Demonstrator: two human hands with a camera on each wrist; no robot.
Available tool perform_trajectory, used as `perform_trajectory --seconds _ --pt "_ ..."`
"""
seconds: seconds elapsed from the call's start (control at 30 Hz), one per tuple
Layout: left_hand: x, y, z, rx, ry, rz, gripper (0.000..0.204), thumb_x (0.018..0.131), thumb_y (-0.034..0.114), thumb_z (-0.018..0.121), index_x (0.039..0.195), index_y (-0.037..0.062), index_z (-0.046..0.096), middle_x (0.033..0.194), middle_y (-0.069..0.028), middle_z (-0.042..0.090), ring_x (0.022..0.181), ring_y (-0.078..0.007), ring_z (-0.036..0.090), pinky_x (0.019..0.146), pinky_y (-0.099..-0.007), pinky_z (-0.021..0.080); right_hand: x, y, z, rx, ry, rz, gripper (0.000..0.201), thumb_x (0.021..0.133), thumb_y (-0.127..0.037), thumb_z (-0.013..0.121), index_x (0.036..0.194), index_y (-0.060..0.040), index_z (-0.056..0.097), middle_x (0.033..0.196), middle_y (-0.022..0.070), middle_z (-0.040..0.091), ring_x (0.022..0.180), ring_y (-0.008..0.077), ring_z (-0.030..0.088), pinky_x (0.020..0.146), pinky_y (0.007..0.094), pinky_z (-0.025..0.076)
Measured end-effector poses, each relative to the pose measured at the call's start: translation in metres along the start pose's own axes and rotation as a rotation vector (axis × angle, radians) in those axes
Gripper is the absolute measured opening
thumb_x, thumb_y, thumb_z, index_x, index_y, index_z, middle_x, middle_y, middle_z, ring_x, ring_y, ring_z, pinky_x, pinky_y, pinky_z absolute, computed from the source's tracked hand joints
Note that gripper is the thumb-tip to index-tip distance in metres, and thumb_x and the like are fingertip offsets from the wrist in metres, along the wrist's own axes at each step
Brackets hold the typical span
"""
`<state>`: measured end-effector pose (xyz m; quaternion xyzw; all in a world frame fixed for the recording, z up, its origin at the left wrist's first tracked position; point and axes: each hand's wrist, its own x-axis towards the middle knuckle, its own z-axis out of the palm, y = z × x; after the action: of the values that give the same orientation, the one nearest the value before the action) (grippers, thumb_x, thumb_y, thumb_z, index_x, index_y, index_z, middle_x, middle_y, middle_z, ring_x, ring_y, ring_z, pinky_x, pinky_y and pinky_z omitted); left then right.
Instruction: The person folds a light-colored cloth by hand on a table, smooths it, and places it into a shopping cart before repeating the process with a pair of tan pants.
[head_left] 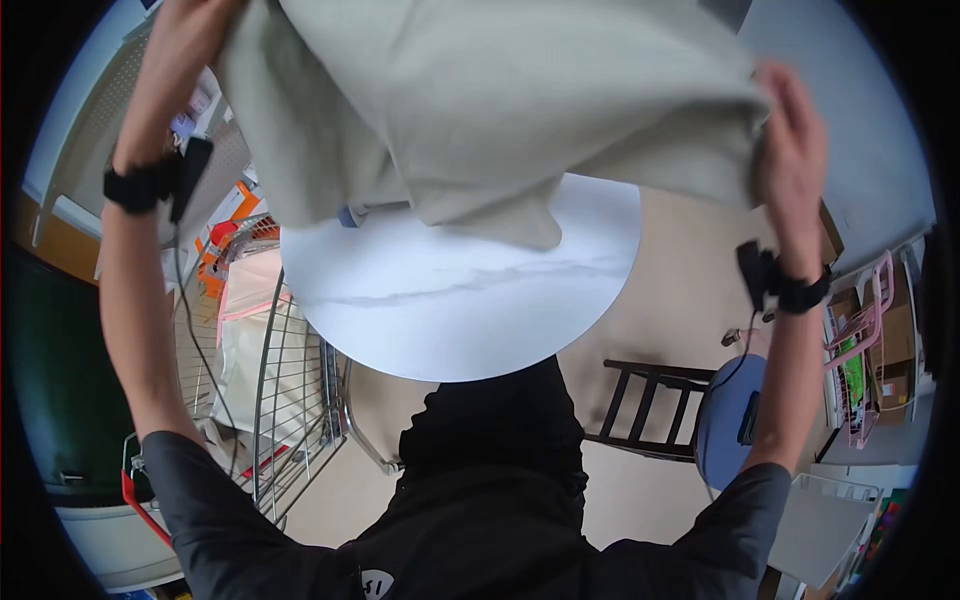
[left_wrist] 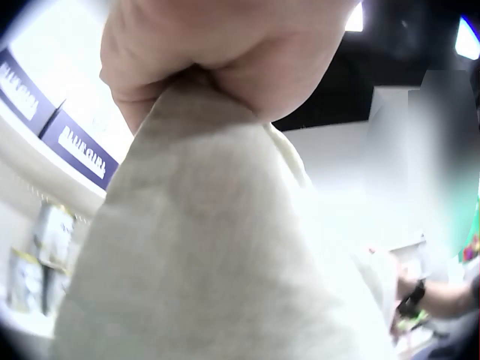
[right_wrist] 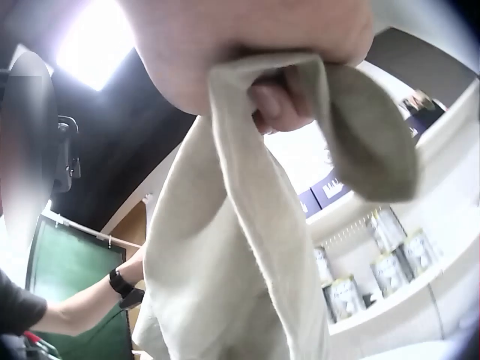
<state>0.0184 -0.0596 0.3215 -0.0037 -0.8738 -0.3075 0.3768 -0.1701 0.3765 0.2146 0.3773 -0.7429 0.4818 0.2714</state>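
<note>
1. One bare left hand [left_wrist: 229,52], upper left: fingers grip a gathered edge of the pale grey-green cloth sheet [head_left: 460,110]; arm raised.
2. Silver wire-mesh cart [head_left: 262,370]: rim just beside the white, marbled round tabletop [head_left: 460,320].
3. Cloth sheet: hangs between both hands, lower edge above the tabletop's far side.
4. Beige floor [head_left: 685,240]: open gap right of the tabletop.
5. Bare right hand [head_left: 795,150]: fingers curled, gripping the cloth's right edge; arm raised.

dark grey sleeves [head_left: 205,492] | black wrist straps [head_left: 135,190] | thin dark cables [head_left: 179,285] | white patch [head_left: 376,584], black marking
</note>
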Motion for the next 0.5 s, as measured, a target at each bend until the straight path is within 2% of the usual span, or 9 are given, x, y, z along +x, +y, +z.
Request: perform_trajectory --seconds 0.03,0.07,0.1,0.13,0.2,0.23,0.3,0.43,0.5 --pt "0.013 0.003 -0.007 0.097 0.02 0.271 0.022 0.106 0.011 0.059 0.122 0.0018 0.072 0.105 0.0037 0.071 0.098 -0.0067 0.06 0.087 -0.0238 0.05 0.024 -0.006 -0.012 0.005 0.016 -0.08 0.035 0.108 -0.025 0.057 0.13 0.0009 0.065 0.112 0.0008 0.069 0.103 0.0086 0.059 0.094 0.0231 0.045" --pt "0.026 0.007 -0.015 0.115 0.152 0.336 0.019 0.102 0.01 0.061 0.108 -0.0033 0.073 0.102 -0.0065 0.075 0.092 -0.0167 0.067 0.083 -0.0292 0.051 0.046 -0.007 -0.032 0.006 0.051 -0.041 0.037 0.108 -0.029 0.059 0.131 -0.0005 0.065 0.113 0.0009 0.069 0.102 0.0089 0.06 0.092 0.0233 0.046" --pt "0.056 -0.005 -0.042 0.147 0.172 0.462 0.024 0.097 0.018 0.068 0.102 -0.004 0.077 0.088 -0.0142 0.075 0.074 -0.0175 0.063 0.071 -0.0332 0.051 0.061 -0.027 -0.045 -0.023 -0.017 -0.17 0.041 0.107 -0.031 0.062 0.136 -0.0032 0.064 0.121 0.0038 0.07 0.105 0.0109 0.064 0.093 0.0256 0.05" --pt "0.09 -0.014 -0.077 0.185 0.197 0.602 0.031 0.092 0.025 0.075 0.096 -0.0048 0.08 0.074 -0.0219 0.074 0.056 -0.0182 0.059 0.06 -0.0371 0.05 0.074 -0.051 -0.059 -0.11 -0.085 -0.266 0.048 0.1 -0.036 0.068 0.137 -0.0051 0.062 0.122 0.0079 0.071 0.108 0.0191 0.066 0.093 0.0301 0.051" --pt "0.11 -0.012 -0.114 0.318 0.351 0.71 0.029 0.09 0.019 0.072 0.087 -0.0096 0.078 0.068 -0.019 0.072 0.051 -0.0218 0.059 0.055 -0.0399 0.049 0.075 -0.097 -0.075 -0.286 -0.236 -0.437 0.067 0.087 -0.046 0.082 0.138 -0.0089 0.058 0.124 0.0162 0.073 0.114 0.0356 0.07 0.094 0.039 0.055" --pt "0.109 -0.005 -0.133 0.445 0.4 0.734 0.028 0.089 0.015 0.07 0.08 -0.0102 0.075 0.066 -0.0175 0.071 0.049 -0.0214 0.058 0.053 -0.0392 0.047 0.075 -0.096 -0.086 -0.371 -0.203 -0.393 0.054 0.092 -0.04 0.076 0.131 -0.0063 0.062 0.115 0.0146 0.073 0.101 0.0301 0.07 0.087 0.0371 0.054" --pt "0.094 0.005 -0.161 0.491 0.415 0.636 0.029 0.09 0.016 0.071 0.077 -0.0092 0.074 0.065 -0.0168 0.07 0.048 -0.021 0.056 0.051 -0.0391 0.045 0.077 -0.095 -0.108 -0.543 -0.149 -0.298 0.032 0.102 -0.028 0.064 0.117 -0.0009 0.071 0.097 0.0115 0.075 0.077 0.0192 0.069 0.071 0.0332 0.052" --pt "0.071 -0.02 -0.19 0.368 0.368 0.532 0.028 0.092 0.02 0.073 0.083 -0.0064 0.076 0.067 -0.0169 0.071 0.05 -0.0219 0.055 0.053 -0.0407 0.045 0.101 -0.14 -0.169 -0.221 -0.441 -0.365 0.023 0.099 -0.019 0.07 0.113 -0.0035 0.079 0.086 0.0115 0.075 0.066 0.0127 0.059 0.059 0.0283 0.043" --pt "0.05 -0.026 -0.185 0.228 0.349 0.362 0.03 0.093 0.025 0.077 0.089 -0.0049 0.077 0.07 -0.0182 0.072 0.052 -0.0226 0.055 0.053 -0.0402 0.044 0.095 -0.143 -0.164 -0.213 -0.32 -0.333 0.021 0.098 -0.016 0.072 0.11 -0.0007 0.08 0.082 0.0105 0.073 0.065 0.0109 0.057 0.057 0.0279 0.041"
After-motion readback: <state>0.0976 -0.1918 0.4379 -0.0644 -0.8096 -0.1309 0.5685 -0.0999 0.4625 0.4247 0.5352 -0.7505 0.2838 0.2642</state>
